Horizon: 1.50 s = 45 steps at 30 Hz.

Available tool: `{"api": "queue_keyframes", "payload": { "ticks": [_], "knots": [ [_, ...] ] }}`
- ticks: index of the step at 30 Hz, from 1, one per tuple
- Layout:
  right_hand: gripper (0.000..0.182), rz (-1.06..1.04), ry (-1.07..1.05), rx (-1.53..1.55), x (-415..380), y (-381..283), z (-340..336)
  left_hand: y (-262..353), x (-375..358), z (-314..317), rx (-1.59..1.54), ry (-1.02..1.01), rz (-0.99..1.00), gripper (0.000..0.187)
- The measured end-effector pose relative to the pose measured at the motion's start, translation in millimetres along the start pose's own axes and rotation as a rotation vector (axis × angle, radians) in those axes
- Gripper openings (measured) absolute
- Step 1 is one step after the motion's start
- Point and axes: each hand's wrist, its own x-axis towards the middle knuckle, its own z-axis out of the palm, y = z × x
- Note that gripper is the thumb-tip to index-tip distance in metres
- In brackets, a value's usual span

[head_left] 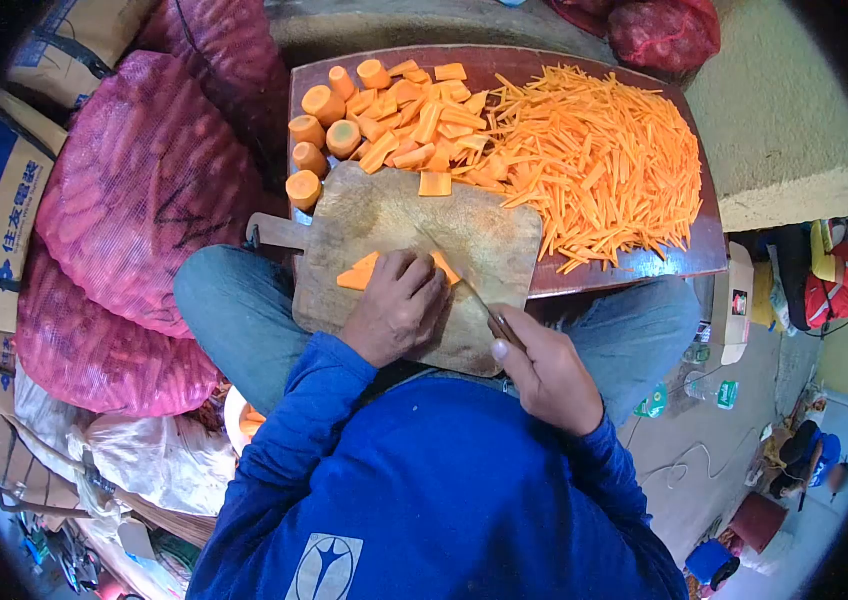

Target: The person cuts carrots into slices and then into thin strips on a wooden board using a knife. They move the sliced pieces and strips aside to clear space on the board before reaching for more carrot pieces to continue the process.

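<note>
On my lap and the table edge lies a worn wooden cutting board [354,215] with a handle at its left. My left hand [401,308] presses down on carrot slices [357,272], its fingers bent over them; slices show on both sides of it. My right hand [547,370] is wrapped round the handle of a knife [475,297], whose blade points up and left, beside the slice at my left fingertips. One loose carrot slice [435,184] rests at the board's far edge.
The dark red table [634,275] holds a heap of carrot sticks [604,165], a pile of carrot slices [424,115] and several carrot chunks [322,104]. Full pink mesh sacks [144,190] crowd the left side. Bottles [727,394] stand on the floor at right.
</note>
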Motion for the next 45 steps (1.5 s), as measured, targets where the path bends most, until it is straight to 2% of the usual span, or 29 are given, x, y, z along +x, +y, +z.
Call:
{"api": "queue_keyframes", "payload": {
  "ticks": [8, 14, 15, 16, 17, 19, 23, 25, 29, 31, 35, 37, 44, 45],
  "knots": [
    [0.04, 0.103, -0.086, -0.051, -11.7, -12.8, 0.6, 2.3, -2.8, -9.2, -0.002, -0.122, -0.017, 0.055],
    [0.038, 0.165, -0.139, -0.044, 4.7, -5.5, 9.1, 2.0, -1.7, -12.9, -0.038, -0.117, -0.026, 0.051],
    [0.037, 0.077, -0.095, -0.053, 14.6, 3.1, 17.7, 3.3, -2.5, -13.4, -0.042, -0.119, -0.03, 0.051],
    [0.036, -0.018, -0.048, -0.065, 23.1, 7.8, 21.3, 2.6, -0.6, -13.9, -0.035, -0.085, -0.016, 0.044],
    [0.036, -0.026, -0.047, -0.068, 29.4, 8.3, 20.2, 1.3, 1.9, -14.6, -0.023, -0.047, 0.001, 0.036],
    [0.035, 0.023, -0.086, -0.051, 35.0, 7.7, 20.1, 1.0, 0.6, -14.2, -0.039, -0.045, -0.014, 0.036],
    [0.033, -0.007, -0.079, -0.073, 14.6, -8.8, 10.2, -0.5, -2.0, -11.1, -0.074, -0.029, -0.064, 0.037],
    [0.032, 0.092, -0.11, -0.053, 7.4, -15.8, 5.6, -1.6, -3.5, -11.5, -0.071, -0.035, -0.07, 0.037],
    [0.03, 0.048, -0.082, -0.055, 20.9, -2.0, 15.0, -1.9, -1.6, -9.7, -0.083, -0.03, -0.068, 0.039],
    [0.03, 0.13, -0.112, -0.016, 35.4, -1.0, 15.5, -1.7, -2.3, -10.4, -0.077, -0.038, -0.08, 0.04],
    [0.031, 0.146, -0.113, 0.024, 31.3, -8.3, 9.5, -2.5, -1.9, -8.3, -0.081, -0.017, -0.093, 0.043],
    [0.032, 0.043, -0.073, -0.041, 20.2, -10.9, 6.2, -1.8, -2.4, -8.3, -0.082, -0.01, -0.102, 0.042],
    [0.034, 0.087, -0.104, -0.078, 22.1, -4.9, 19.3, -3.0, -1.1, -8.4, -0.089, 0.013, -0.104, 0.04],
    [0.033, 0.043, -0.064, -0.079, 27.3, 1.2, 26.1, -2.6, -1.2, -8.9, -0.089, 0.015, -0.103, 0.04]
  ]
}}
